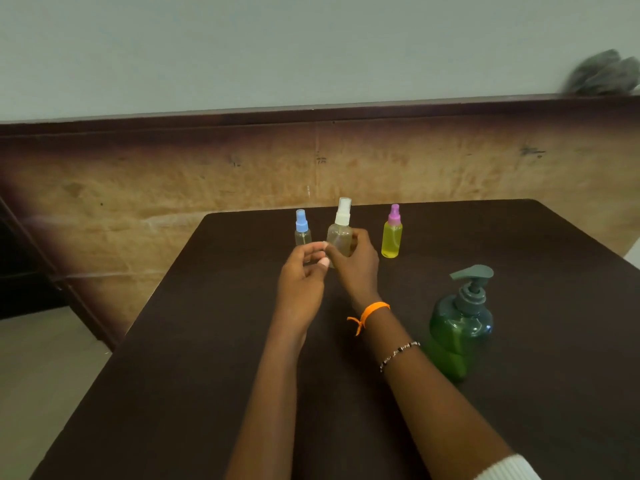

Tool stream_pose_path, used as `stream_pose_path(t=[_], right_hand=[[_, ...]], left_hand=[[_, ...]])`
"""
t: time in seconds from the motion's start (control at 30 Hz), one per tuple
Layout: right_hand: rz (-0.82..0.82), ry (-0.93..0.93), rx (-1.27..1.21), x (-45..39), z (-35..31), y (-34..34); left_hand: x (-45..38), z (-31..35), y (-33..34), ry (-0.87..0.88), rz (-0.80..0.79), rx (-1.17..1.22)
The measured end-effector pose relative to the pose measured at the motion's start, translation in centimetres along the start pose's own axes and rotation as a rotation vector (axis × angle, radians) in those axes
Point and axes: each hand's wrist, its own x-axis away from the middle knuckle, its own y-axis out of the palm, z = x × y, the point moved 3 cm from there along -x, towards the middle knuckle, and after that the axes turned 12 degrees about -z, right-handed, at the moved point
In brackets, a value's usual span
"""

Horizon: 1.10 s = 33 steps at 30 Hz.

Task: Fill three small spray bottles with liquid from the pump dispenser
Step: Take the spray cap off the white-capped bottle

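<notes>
right hand [351, 263] grips the white-capped bottle [340, 237] above the worktop [207, 341] between the blue-capped [302, 230] and full pink-capped [392, 235] bottles, left hand [301, 271] half-closed and apparently empty beside it, pump [462, 320] near right; risk: a loose grip tips the bottle onto its neighbours.

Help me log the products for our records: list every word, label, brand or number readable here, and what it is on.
None can be read.
Pump dispenser: no label visible.
Blue-capped, white-capped and pink-capped spray bottles: plain, no print.
Wooden panel: small dark marks, too blurred to read.
</notes>
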Motion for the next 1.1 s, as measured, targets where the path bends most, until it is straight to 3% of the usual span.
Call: stream_pose_path(t=[0.13,0.23,0.4,0.5,0.67,0.8,0.9,1.0,1.1], right_hand=[[0.01,-0.152,0.018,4.7,-3.4,-2.1],[-0.034,-0.25,0.075,8.4,-5.1,-3.9],[-0.124,-0.265,0.147,12.8,-6.6,-5.6],[-0.174,-0.294,0.076,14.9,-7.0,-7.1],[-0.096,-0.334,0.071,15.3,-10.0,-10.6],[-0.155,-0.234,0.237,13.7,-11.8,-11.0],[-0.111,-0.182,0.34,13.0,-12.5,-11.5],[-0.107,-0.209,0.347,12.5,-12.8,-12.0],[-0.227,-0.254,0.355,12.0,-13.1,-12.3]], left_hand=[[1.6,1.9,0.7,0.04,0.048,0.031],[3.4,3.2,0.8,0.025,-0.006,0.122],[6.8,4.3,1.6,0.018,-0.194,0.214],[8.4,4.6,1.8,0.024,-0.155,0.268],[9.9,5.3,1.8,0.112,-0.02,0.058],[10.7,6.4,3.0,0.243,0.08,-0.089],[11.4,7.4,3.5,0.322,0.155,-0.178],[11.8,8.1,3.7,0.334,0.143,-0.187],[12.3,8.6,3.8,0.332,0.075,-0.183]])
